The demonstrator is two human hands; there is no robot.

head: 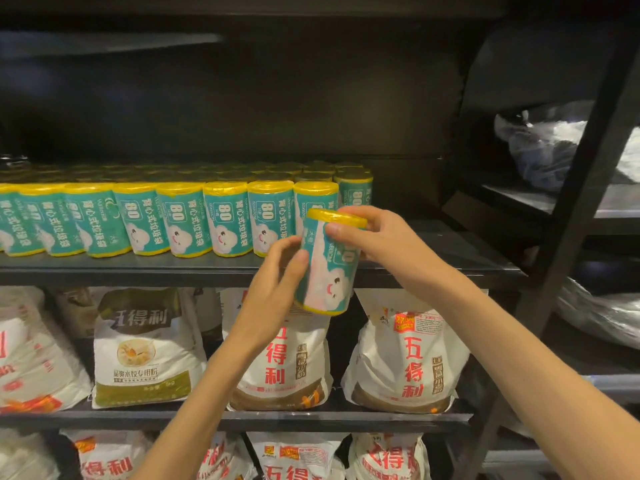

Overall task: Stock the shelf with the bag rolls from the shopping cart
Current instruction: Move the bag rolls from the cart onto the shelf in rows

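Both hands hold one teal-and-white cylindrical bag roll with glossy yellow plastic ends [329,263], upright with a slight tilt, in the air just in front of the dark metal shelf [450,251]. The left hand [277,282] has fingers curled against the roll's left side, thumb on the shiny film wrap. The right hand [374,237] grips the top part, thumb across the front below the yellow rim, fingers wrapped behind. The roll's label shows a white cloud cartoon face.

On the shelf behind stands a row of identical teal rolls with yellow caps [180,220], packed side by side, touching, more rows behind them with only yellow tops showing. Bare dark shelf surface lies right of the row.

Lower shelf: soft white flour sacks with red characters [405,362], one white-and-green sack [145,355] left of them, all leaning upright. More of the red-lettered sacks on the tier below. Crinkled clear plastic bags [543,140] sit on a neighbouring rack at right.
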